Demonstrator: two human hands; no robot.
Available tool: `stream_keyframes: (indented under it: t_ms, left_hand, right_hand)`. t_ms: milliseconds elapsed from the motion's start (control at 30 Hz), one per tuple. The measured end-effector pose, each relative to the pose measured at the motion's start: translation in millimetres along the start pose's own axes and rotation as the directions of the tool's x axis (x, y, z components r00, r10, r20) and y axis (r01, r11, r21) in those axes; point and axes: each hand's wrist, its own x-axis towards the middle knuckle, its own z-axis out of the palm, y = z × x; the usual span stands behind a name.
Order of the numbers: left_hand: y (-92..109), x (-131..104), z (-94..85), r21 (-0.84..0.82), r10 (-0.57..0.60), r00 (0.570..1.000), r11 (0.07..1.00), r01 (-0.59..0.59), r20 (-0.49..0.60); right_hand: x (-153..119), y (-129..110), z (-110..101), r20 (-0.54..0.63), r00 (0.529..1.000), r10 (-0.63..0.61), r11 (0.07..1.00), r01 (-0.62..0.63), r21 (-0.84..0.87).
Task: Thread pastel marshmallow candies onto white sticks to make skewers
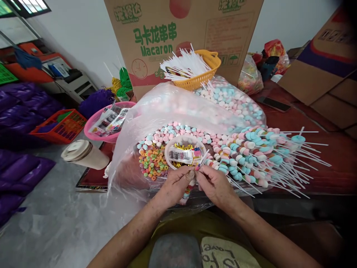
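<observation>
My left hand [178, 183] and my right hand [216, 183] meet at the table's front edge, thumbs and fingertips pinched together. Between them is the end of a candy skewer [187, 192], whose colourful body hangs below my fingers, partly hidden by my left hand. A white stick sticks up beside my right fingertips. Just beyond the hands stands a round white tub [166, 156] holding gold twist ties [178, 164] and printed labels [182, 155]. Ring-shaped cereal pieces [153, 162] lie left of the tub. A large pile of candy skewers [251, 156] lies to the right.
Pastel candies [228, 98] fill a clear plastic bag [167, 102] behind the tub. A yellow basket [212, 61] of white sticks rests on it, before a cardboard box [189, 33]. A pink basket [89, 128], a lidded cup [92, 156] and a phone [273, 104] are around.
</observation>
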Motion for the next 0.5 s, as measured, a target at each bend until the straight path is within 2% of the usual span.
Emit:
stream_keyframes:
  t_ms: [100, 133, 167, 233, 300, 333, 400, 433, 467, 500]
  left_hand:
    - [-4, 2, 2.7, 0.035, 0.143, 0.988, 0.989, -0.141, -0.054]
    - [-6, 3, 2.4, 0.012, 0.146, 0.988, 0.989, -0.146, -0.042]
    - [-8, 4, 1.4, -0.046, 0.102, 0.995, 0.994, -0.102, -0.011]
    - [-11, 6, -2.5, -0.23, -0.095, 0.988, 0.966, 0.122, 0.123]
    - [-11, 7, -7.2, -0.384, -0.247, 0.925, 0.855, 0.348, 0.288]
    - [-10, 8, -9.1, -0.433, -0.267, 0.896, 0.802, 0.411, 0.355]
    - [-5, 9, -10.8, -0.503, -0.234, 0.869, 0.738, 0.45, 0.435]
    - [-2, 9, -10.5, -0.539, -0.205, 0.875, 0.719, 0.439, 0.438]
    - [1, 9, -9.5, -0.577, -0.183, 0.892, 0.704, 0.413, 0.414]
    - [3, 9, -7.9, -0.615, -0.171, 0.916, 0.694, 0.374, 0.363]
  right_hand:
    - [-1, 4, -1, -0.054, 0.998, 0.009, 0.998, -0.005, 0.062]
    - [-2, 5, -3, -0.043, 0.999, -0.007, 0.998, 0.01, 0.066]
    - [-4, 5, -5, -0.011, 0.999, -0.043, 0.998, 0.044, 0.054]
    - [-6, 2, -13, 0.071, 0.98, -0.188, 0.982, 0.19, -0.022]
    - [-7, -5, -24, 0.141, 0.921, -0.364, 0.924, 0.376, -0.072]
    - [-6, -9, -30, 0.18, 0.88, -0.439, 0.888, 0.456, -0.059]
    - [-2, -17, -39, 0.29, 0.806, -0.516, 0.848, 0.529, 0.039]
    - [0, -20, -41, 0.329, 0.795, -0.51, 0.855, 0.511, 0.09]
    - [2, -22, -42, 0.336, 0.812, -0.478, 0.876, 0.469, 0.112]
    - [4, -22, -40, 0.306, 0.848, -0.432, 0.901, 0.422, 0.102]
